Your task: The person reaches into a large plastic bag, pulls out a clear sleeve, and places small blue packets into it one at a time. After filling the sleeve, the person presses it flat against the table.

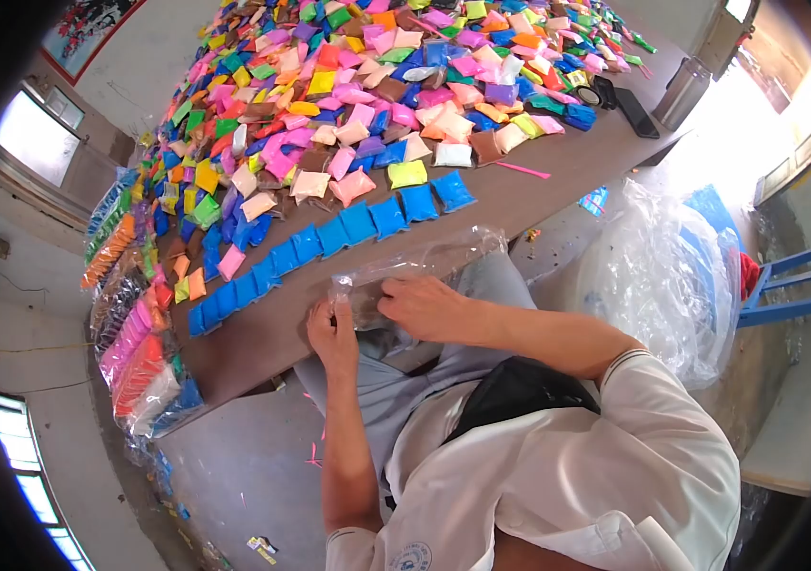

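1. Left hand (332,333) at frame centre, fingers pinched on the end of a clear plastic bag (425,262); right hand (422,306) pressed flat on the same bag.
2. Bag lying along the worktop (263,343) edge, just below a row of blue packets (329,238).
3. Heap of coloured packets (377,86) filling the upper frame.

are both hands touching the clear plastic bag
Touching. The head view shows the left hand pinching the end of the clear plastic bag and the right hand pressing on it.

Bare table strip (558,176) before the blue packet row (329,238), heaped packets (377,86) beyond
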A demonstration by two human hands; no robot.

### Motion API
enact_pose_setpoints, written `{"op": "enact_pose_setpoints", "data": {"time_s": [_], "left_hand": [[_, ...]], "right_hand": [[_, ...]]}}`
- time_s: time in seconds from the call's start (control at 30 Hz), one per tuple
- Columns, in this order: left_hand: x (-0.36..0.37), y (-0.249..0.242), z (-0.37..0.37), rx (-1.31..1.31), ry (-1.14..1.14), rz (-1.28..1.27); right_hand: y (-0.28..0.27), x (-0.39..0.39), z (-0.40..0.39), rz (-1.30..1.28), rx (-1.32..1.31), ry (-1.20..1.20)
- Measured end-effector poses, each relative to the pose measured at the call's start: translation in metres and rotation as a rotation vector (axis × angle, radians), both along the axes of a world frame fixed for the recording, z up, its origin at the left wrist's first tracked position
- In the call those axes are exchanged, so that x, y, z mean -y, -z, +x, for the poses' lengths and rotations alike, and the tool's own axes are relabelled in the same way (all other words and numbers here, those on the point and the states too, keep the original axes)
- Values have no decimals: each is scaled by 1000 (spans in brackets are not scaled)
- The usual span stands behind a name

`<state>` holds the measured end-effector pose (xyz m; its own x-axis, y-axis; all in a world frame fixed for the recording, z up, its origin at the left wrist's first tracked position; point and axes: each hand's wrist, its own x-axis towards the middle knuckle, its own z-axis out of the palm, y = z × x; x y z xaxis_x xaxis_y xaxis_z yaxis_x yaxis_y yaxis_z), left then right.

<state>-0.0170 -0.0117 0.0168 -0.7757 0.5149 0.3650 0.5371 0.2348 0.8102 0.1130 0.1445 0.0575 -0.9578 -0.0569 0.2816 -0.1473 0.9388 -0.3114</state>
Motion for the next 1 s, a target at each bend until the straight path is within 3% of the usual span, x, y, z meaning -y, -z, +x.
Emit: {"op": "enact_pose_setpoints", "data": {"time_s": [0.07,0.27,0.37,0.53,0.63,0.93,1.0], "left_hand": [[3,-7,4,67,12,30],[4,-12,4,140,26,72],[8,-9,5,122,23,75],[5,-1,3,130,-13,54],[1,-7,8,129,-22,87],[5,-2,3,137,-3,81],[3,-4,4,118,-5,91]], "right_hand": [[7,4,-10,-41,-133,-46],[-2,25,-7,-35,8,-27],[-3,1,21,-161,23,-7],[-85,-46,72,-615,291,157],[-78,-54,86,-649,153,197],[-39,-28,66,-256,23,24],[-28,-25,61,-282,30,6]]}}
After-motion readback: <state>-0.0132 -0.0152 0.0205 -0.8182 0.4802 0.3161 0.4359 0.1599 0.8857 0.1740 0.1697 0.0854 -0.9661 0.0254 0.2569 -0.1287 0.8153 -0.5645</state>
